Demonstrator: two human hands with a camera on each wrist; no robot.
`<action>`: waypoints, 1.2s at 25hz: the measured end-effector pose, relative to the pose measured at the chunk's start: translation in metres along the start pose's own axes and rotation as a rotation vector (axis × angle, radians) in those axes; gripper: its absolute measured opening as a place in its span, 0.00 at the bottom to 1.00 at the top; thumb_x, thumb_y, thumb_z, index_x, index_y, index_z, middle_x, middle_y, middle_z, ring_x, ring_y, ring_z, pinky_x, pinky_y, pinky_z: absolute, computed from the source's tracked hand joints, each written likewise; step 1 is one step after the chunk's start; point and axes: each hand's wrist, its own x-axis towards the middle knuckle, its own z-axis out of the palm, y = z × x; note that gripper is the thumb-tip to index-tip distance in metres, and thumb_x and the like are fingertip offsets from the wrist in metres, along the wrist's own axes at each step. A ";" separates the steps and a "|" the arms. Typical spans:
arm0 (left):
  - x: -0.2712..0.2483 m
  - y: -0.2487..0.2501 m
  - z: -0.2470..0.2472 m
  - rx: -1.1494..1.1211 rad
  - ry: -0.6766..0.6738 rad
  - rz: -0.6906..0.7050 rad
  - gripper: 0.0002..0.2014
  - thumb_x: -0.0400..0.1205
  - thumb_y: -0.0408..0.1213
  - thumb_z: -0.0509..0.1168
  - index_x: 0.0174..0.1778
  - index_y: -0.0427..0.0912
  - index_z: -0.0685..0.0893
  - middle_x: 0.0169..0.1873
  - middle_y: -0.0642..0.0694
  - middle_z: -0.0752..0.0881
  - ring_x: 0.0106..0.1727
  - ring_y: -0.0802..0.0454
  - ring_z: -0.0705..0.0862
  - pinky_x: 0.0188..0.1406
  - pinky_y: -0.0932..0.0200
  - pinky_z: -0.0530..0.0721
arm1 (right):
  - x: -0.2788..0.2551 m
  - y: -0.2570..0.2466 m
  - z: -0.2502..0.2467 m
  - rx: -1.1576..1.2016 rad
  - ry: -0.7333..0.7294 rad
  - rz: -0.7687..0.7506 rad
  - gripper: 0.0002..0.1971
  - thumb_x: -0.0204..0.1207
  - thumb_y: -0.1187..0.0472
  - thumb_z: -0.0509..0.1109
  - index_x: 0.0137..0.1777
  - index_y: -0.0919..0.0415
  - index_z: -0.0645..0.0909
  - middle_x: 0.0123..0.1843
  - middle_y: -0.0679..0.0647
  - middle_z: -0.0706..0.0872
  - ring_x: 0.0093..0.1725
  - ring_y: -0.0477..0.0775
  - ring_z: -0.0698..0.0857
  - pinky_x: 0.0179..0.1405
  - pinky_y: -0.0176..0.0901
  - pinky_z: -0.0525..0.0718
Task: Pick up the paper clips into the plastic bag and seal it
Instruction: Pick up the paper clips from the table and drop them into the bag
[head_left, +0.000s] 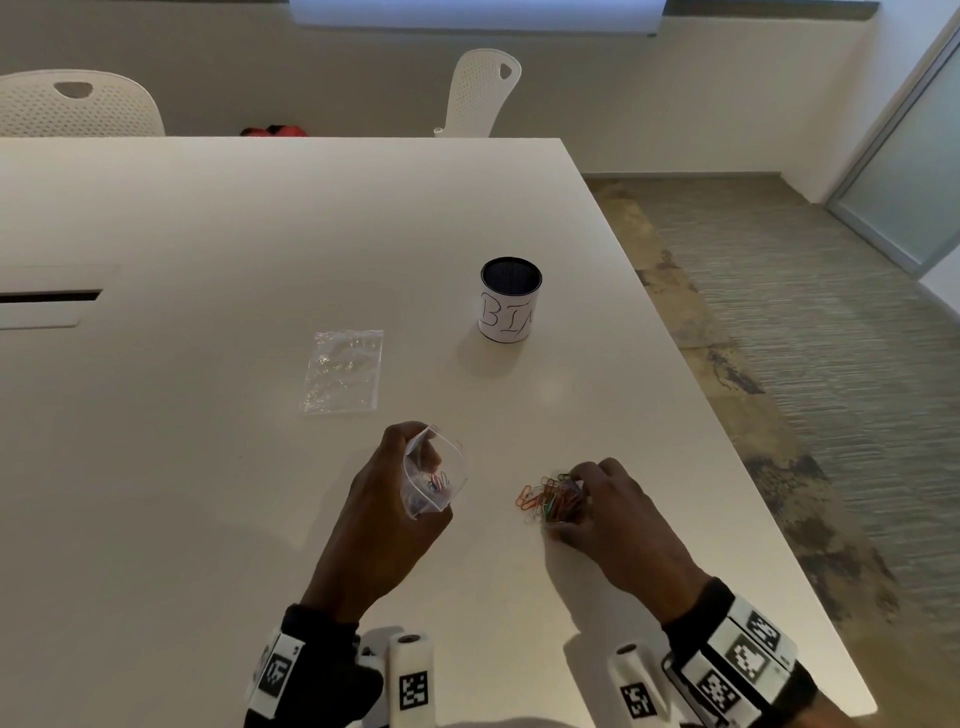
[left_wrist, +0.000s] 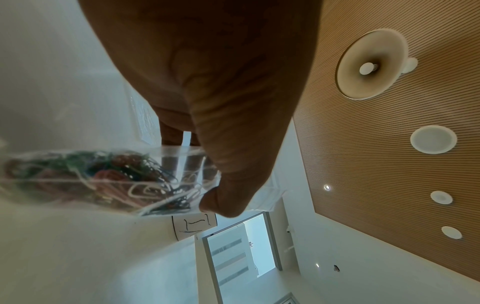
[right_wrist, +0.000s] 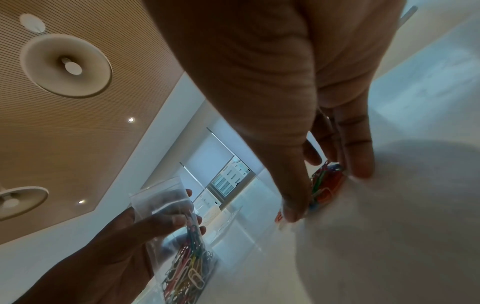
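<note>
My left hand holds a small clear plastic bag upright above the table with its mouth open. Coloured paper clips lie in the bottom of that plastic bag. To its right a pile of coloured paper clips lies on the white table. My right hand is down on the pile, thumb and fingers curled around a bunch of the paper clips and pinching them.
A second clear bag lies flat on the table behind my left hand. A black mesh cup with a white "BIN" label stands at the back right. The table's right edge runs close to my right hand. White chairs stand behind the table.
</note>
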 end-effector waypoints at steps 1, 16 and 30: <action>0.000 0.000 0.000 0.002 -0.001 0.000 0.33 0.74 0.27 0.79 0.69 0.55 0.73 0.54 0.56 0.85 0.58 0.57 0.87 0.45 0.78 0.84 | 0.001 -0.001 0.000 -0.022 0.002 -0.020 0.31 0.73 0.44 0.81 0.73 0.53 0.75 0.64 0.52 0.78 0.63 0.56 0.84 0.64 0.46 0.83; 0.002 -0.001 0.004 0.006 -0.009 0.026 0.35 0.73 0.29 0.81 0.66 0.62 0.71 0.54 0.60 0.83 0.57 0.61 0.85 0.47 0.70 0.89 | 0.031 0.006 -0.017 0.141 0.097 -0.103 0.05 0.76 0.66 0.79 0.50 0.58 0.93 0.46 0.51 0.93 0.41 0.45 0.91 0.45 0.31 0.88; 0.001 0.000 0.007 -0.020 0.009 0.026 0.32 0.74 0.30 0.79 0.69 0.55 0.74 0.53 0.58 0.84 0.56 0.55 0.87 0.47 0.71 0.86 | 0.026 -0.007 -0.045 1.014 -0.007 -0.054 0.08 0.74 0.72 0.78 0.53 0.68 0.91 0.48 0.62 0.96 0.55 0.62 0.94 0.52 0.43 0.92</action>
